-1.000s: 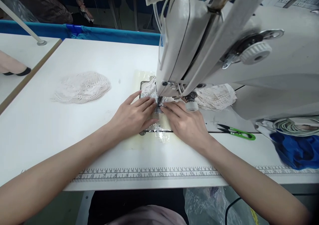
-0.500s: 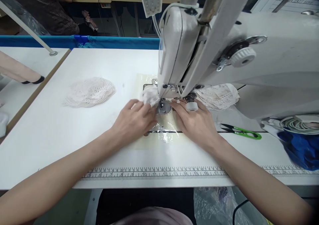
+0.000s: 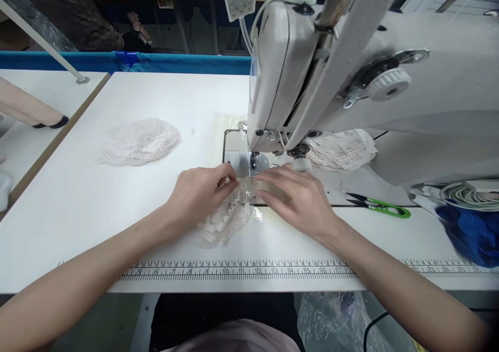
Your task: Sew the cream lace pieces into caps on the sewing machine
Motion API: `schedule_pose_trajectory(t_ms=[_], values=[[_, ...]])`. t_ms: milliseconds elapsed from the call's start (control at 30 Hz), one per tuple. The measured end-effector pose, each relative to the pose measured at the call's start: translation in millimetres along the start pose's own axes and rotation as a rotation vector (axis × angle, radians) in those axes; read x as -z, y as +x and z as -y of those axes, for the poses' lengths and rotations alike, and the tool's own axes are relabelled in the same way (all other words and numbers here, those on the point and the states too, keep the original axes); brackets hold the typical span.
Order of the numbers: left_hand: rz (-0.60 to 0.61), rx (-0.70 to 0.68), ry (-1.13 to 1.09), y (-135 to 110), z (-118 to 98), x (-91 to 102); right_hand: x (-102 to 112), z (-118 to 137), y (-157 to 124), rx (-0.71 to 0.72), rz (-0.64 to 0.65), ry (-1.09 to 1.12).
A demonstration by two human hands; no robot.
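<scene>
A small piece of white lace (image 3: 224,222) lies on the white table in front of the sewing machine's needle plate (image 3: 241,160). My left hand (image 3: 198,191) has its fingers curled on the lace's upper edge. My right hand (image 3: 300,196) comes in from the right, its fingers blurred, meeting the left hand over the same lace. The white sewing machine (image 3: 351,76) stands over both hands, and nothing lies under its presser foot (image 3: 254,160).
A heap of white lace (image 3: 140,141) lies at the left of the table, another lace heap (image 3: 343,149) behind the machine head. Green-handled thread snips (image 3: 380,205) lie to the right, beside blue cloth (image 3: 468,232). A printed ruler (image 3: 241,271) runs along the front edge. Another person's arm (image 3: 27,110) rests at far left.
The lace was under the presser foot a second ago. My left hand has pulled it out toward me, and both hands have drawn back to the table's front with it.
</scene>
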State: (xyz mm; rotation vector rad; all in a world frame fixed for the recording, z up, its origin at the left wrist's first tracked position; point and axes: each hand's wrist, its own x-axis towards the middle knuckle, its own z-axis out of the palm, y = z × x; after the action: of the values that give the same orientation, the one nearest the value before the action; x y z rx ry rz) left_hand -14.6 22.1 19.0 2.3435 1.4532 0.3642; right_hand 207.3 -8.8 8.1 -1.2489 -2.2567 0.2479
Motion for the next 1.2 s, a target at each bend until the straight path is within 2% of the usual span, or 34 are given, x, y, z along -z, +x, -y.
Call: schedule_pose_trajectory(t_ms=[133,200,300,400,467,600,800,1000,1067,1200], values=[[-0.078,-0.023,-0.441,-1.4,-13.5,1.7,-0.3,11.9,2.9,-0.269,0.200,0.429],[-0.036,0.015,-0.624,-0.5,-17.1,4.3,0.5,13.2,3.5,-0.375,0.253,0.617],[0.096,0.089,-0.799,0.4,-19.4,6.2,1.4,11.3,3.4,-0.465,0.269,0.825],[0.209,0.045,-0.778,0.6,-20.0,4.0,-0.3,9.9,3.2,-0.434,0.228,0.812],[0.217,-0.002,-0.723,0.9,-19.5,1.4,-2.5,9.4,2.9,-0.401,0.200,0.765],[0.160,-0.025,-0.760,2.5,-16.5,-1.6,-4.4,6.9,1.6,-0.401,0.153,0.702],[0.063,0.014,-0.770,4.9,-8.4,-2.4,0.5,0.7,2.2,-0.435,0.138,0.678],[0.024,-0.008,-0.732,5.5,-4.1,-3.3,0.9,-1.5,5.3,-0.479,0.026,0.631],[0.017,-0.020,-0.723,5.3,-3.5,-3.8,0.3,-0.2,6.1,-0.503,0.012,0.666],[-0.023,-0.042,-0.635,4.0,-3.9,-5.1,-3.1,4.5,7.5,-0.578,0.046,0.894]])
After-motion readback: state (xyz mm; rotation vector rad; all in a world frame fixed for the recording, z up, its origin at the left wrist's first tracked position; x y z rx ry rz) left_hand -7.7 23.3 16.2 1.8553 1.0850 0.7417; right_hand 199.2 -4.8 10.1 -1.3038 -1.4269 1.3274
